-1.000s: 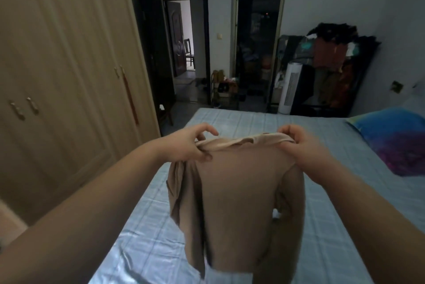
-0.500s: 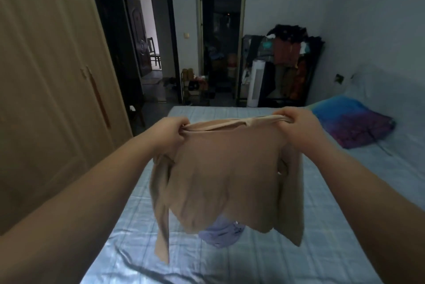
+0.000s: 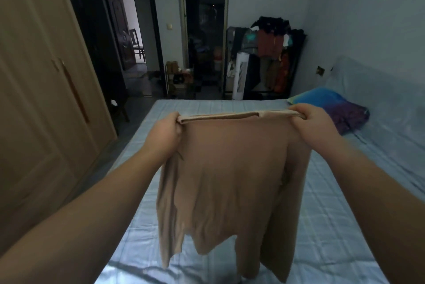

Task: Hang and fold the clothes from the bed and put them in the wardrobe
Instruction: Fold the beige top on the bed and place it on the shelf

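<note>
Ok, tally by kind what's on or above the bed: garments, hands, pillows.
Garments: 1, a beige top
Hands: 2, left hand and right hand, both gripping it
Pillows: 1, a blue-and-purple pillow
Total: 4

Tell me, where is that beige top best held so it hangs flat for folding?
Probably by its top edge, at the two shoulder corners, coming in from the outer sides. The left hand and right hand pinch the beige top exactly there, and the edge runs taut between them while the body and sleeves hang freely above the bed.
</note>
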